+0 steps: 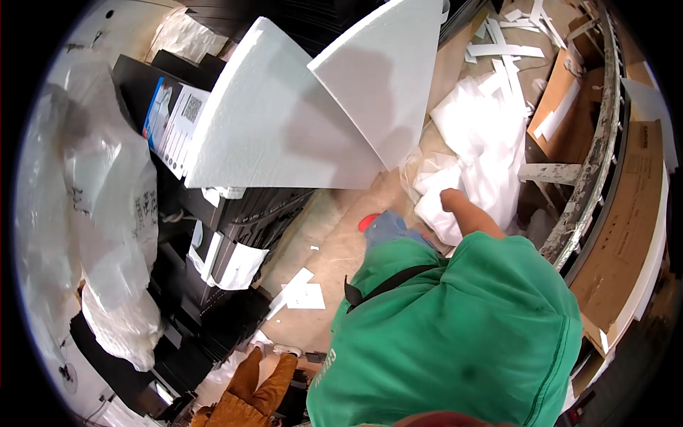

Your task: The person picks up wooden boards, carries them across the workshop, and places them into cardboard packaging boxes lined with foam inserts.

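My right arm reaches forward from a green sleeve, and my right hand (452,200) is closed in front of crumpled white foam wrapping (485,135). The single fingers do not show clearly, and whatever they hold is hidden. My left hand is not in view. Ahead of me on the left, two big white foam boards (267,117) overlap, with the right board (395,75) partly over the other. A dark box (133,89) with a printed label stands behind the left board's edge.
Clear plastic sheeting (107,178) hangs at the left beside stacked black panels (235,220). On the right runs a worn metal rail (596,164) with cardboard (619,235) beyond it. White strips (505,51) litter the far floor. Another person in brown trousers (260,384) is at lower left.
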Demonstrator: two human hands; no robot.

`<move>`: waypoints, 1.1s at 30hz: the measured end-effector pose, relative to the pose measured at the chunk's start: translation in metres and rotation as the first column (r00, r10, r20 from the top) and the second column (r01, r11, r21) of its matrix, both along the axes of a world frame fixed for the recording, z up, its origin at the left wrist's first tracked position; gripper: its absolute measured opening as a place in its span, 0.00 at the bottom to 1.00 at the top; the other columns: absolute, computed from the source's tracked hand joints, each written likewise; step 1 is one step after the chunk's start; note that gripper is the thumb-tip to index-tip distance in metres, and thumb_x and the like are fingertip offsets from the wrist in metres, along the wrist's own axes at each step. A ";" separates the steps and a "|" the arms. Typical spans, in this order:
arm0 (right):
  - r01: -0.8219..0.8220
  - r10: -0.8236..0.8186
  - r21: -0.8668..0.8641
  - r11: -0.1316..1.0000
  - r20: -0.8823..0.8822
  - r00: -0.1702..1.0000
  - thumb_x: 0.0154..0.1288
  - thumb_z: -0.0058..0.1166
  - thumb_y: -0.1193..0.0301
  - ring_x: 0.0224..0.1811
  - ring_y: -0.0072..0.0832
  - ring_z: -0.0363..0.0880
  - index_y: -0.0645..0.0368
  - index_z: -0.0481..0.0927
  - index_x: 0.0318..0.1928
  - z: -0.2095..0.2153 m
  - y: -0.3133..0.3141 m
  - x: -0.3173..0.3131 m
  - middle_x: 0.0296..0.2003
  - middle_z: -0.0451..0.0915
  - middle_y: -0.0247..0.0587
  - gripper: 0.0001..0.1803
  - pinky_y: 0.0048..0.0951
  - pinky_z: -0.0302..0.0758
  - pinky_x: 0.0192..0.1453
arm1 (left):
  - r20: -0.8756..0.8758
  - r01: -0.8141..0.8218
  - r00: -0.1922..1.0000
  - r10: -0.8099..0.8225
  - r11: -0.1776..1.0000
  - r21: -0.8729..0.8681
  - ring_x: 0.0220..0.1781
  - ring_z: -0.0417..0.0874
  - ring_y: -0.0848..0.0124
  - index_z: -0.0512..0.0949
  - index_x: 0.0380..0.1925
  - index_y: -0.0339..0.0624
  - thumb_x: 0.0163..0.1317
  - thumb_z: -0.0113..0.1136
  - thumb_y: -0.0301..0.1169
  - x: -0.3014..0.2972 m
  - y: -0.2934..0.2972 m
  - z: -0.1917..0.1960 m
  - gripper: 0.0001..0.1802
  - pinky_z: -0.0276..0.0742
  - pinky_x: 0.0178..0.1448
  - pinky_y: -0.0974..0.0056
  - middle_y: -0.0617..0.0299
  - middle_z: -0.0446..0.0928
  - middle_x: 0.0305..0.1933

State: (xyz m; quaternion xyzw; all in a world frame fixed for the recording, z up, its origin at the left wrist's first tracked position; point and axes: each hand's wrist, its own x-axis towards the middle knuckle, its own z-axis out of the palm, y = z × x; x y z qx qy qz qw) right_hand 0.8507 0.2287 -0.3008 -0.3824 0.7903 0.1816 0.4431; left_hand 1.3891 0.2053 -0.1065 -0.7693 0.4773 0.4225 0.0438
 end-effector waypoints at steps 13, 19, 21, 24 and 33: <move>-0.144 0.214 -0.353 0.924 0.169 0.962 0.47 0.48 0.70 0.41 0.42 0.76 0.62 0.79 0.32 0.004 -0.148 0.092 0.35 0.77 0.52 0.12 0.38 0.72 0.45 | -0.020 0.050 0.999 -0.049 0.998 0.045 0.38 0.78 0.59 0.76 0.36 0.37 0.57 0.51 0.39 0.018 -0.050 -0.007 0.16 0.71 0.43 0.60 0.49 0.77 0.35; -0.230 0.293 -0.268 0.935 0.225 0.929 0.46 0.50 0.71 0.44 0.40 0.75 0.61 0.80 0.34 0.052 -0.170 0.130 0.37 0.78 0.48 0.13 0.35 0.72 0.46 | -0.041 0.028 0.999 -0.026 0.999 0.037 0.39 0.78 0.60 0.76 0.37 0.37 0.57 0.50 0.40 0.042 -0.055 -0.013 0.17 0.71 0.43 0.60 0.49 0.77 0.35; -0.296 0.351 -0.258 0.920 0.204 0.914 0.46 0.51 0.71 0.44 0.39 0.75 0.60 0.80 0.35 0.082 -0.176 0.125 0.37 0.78 0.47 0.13 0.34 0.72 0.47 | -0.051 0.011 0.999 -0.009 0.999 0.033 0.39 0.78 0.60 0.76 0.37 0.37 0.57 0.50 0.40 0.052 -0.053 -0.016 0.17 0.71 0.44 0.60 0.49 0.77 0.35; -0.357 0.395 -0.229 0.906 0.147 0.907 0.45 0.51 0.72 0.45 0.39 0.75 0.61 0.80 0.35 0.066 -0.177 0.119 0.38 0.78 0.46 0.14 0.34 0.72 0.47 | -0.059 -0.009 0.998 0.011 0.999 0.035 0.39 0.78 0.60 0.76 0.37 0.37 0.57 0.50 0.40 0.067 -0.048 -0.020 0.17 0.71 0.44 0.60 0.49 0.77 0.36; -0.353 0.367 -0.201 0.914 0.036 0.930 0.47 0.49 0.72 0.46 0.38 0.75 0.61 0.78 0.38 0.035 -0.182 0.110 0.41 0.77 0.47 0.16 0.35 0.72 0.47 | -0.091 -0.065 0.993 0.069 0.997 0.049 0.40 0.78 0.61 0.76 0.37 0.37 0.58 0.50 0.41 0.084 -0.032 -0.035 0.18 0.71 0.45 0.61 0.49 0.77 0.36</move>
